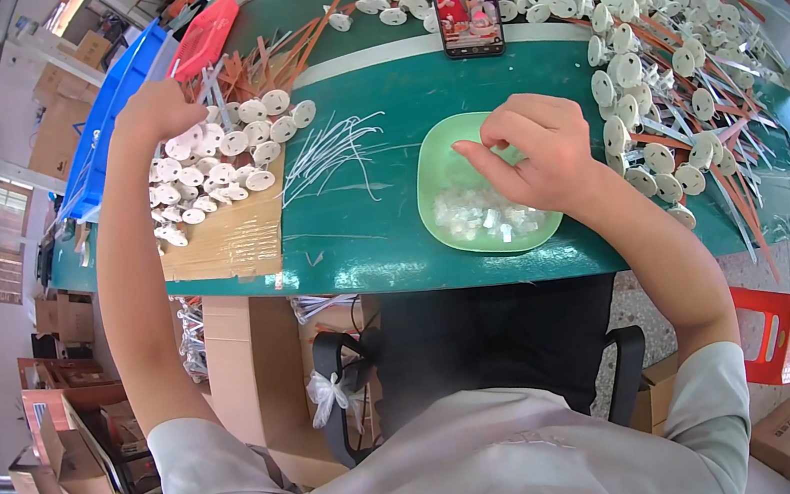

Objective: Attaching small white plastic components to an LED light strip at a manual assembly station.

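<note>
My left hand (158,111) reaches over the far edge of a pile of white round discs (194,179) at the left. Its fingers curl down by the discs, and whatever they grip is hidden. Above a light green bowl (426,177) hovers my right hand (543,147), fingers curled in and thumb pointing left. If it holds something, that is too small or covered to make out. Small clear plastic pieces (487,217) lie in the bowl. Thin white ties (332,155) are spread on the green table between the two hands.
Under the left discs lies a cardboard sheet (225,256). Beyond it are a blue tray (124,78) and a red basket (206,36). A phone (464,0) stands at the back centre. More white discs with brown and silver strips (628,73) heap along the right.
</note>
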Available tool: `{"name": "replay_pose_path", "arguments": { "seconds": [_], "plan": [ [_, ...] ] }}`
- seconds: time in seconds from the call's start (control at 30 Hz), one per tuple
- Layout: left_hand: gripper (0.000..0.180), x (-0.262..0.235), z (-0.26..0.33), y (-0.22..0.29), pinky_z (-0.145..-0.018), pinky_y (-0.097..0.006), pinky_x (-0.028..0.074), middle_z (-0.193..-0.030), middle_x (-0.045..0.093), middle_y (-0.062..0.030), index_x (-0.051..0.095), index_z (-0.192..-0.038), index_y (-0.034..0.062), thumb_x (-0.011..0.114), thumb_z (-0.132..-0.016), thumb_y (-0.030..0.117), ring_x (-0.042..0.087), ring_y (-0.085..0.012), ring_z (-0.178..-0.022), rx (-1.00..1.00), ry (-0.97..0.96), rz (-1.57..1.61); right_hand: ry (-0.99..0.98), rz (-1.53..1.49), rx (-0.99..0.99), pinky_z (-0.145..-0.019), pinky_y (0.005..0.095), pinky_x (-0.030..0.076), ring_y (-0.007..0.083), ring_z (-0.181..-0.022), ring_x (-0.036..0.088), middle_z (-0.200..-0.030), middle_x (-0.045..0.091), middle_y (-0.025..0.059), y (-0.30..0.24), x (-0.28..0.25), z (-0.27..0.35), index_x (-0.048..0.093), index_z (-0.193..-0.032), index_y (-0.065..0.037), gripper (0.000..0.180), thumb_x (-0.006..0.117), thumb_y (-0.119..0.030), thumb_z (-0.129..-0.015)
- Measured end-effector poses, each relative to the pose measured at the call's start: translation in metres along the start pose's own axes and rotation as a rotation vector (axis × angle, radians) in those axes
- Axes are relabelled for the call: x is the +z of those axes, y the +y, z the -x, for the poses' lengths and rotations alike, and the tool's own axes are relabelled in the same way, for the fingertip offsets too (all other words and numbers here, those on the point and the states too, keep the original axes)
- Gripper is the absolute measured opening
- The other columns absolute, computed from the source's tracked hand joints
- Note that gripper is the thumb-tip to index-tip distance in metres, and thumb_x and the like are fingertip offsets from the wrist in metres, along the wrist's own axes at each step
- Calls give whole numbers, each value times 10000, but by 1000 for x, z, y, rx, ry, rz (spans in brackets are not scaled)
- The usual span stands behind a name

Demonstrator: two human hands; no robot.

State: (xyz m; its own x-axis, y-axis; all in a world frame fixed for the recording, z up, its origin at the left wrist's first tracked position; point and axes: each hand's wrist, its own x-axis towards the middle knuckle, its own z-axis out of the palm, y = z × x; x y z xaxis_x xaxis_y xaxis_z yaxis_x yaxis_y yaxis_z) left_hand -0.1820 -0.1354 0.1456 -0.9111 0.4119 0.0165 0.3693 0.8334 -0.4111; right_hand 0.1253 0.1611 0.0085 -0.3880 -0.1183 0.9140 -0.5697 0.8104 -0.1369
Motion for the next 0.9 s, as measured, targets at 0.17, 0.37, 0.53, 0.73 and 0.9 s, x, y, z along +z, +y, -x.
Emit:
{"name": "replay_pose_path", "arguments": {
  "seconds": [0.17, 0.37, 0.53, 0.73, 0.9],
  "plan": [
    [575, -17, 31, 53, -763, -479, 570, -906, 741, -209, 742, -964, 10, 720, -791, 558, 733, -383, -861, 1, 128, -118, -21, 1, 37, -423, 334, 300, 216, -457, 425, -577, 427, 46, 3, 3, 3, 422, -662, -84, 408, 803, 21, -765],
    [325, -6, 79, 177, -584, -424, 505, -677, 663, -130, 714, -762, 72, 705, -916, 359, 665, -317, -649, 582, 627, 754, -100, -34, 42, -426, 336, 321, 232, -474, 461, -611, 467, 59, 8, -1, 7, 457, -721, -77, 339, 768, 41, -788],
    [176, 22, 95, 237, -602, -389, 490, -772, 690, -81, 684, -841, 53, 738, -857, 219, 654, -264, -677, 1154, 924, 1020, -113, -80, 22, -442, 325, 385, 228, -500, 520, -645, 529, 57, 4, 5, 5, 533, -848, -63, 261, 758, 35, -760],
    [269, 41, 95, 231, -594, -346, 495, -785, 695, -44, 697, -887, 49, 827, -741, 235, 656, -226, -662, 1120, 1064, 1021, -172, -49, 22, -464, 315, 436, 219, -525, 567, -679, 580, 51, 12, 4, 12, 621, -956, -52, 303, 741, 29, -690],
    [338, 43, 101, 235, -595, -333, 503, -798, 689, -68, 713, -889, 5, 848, -651, 202, 658, -229, -656, 1128, 1103, 957, -238, -66, -53, -459, 316, 432, 215, -523, 564, -686, 588, 41, 11, 6, 12, 654, -940, -52, 305, 736, 35, -660]
  ]
}}
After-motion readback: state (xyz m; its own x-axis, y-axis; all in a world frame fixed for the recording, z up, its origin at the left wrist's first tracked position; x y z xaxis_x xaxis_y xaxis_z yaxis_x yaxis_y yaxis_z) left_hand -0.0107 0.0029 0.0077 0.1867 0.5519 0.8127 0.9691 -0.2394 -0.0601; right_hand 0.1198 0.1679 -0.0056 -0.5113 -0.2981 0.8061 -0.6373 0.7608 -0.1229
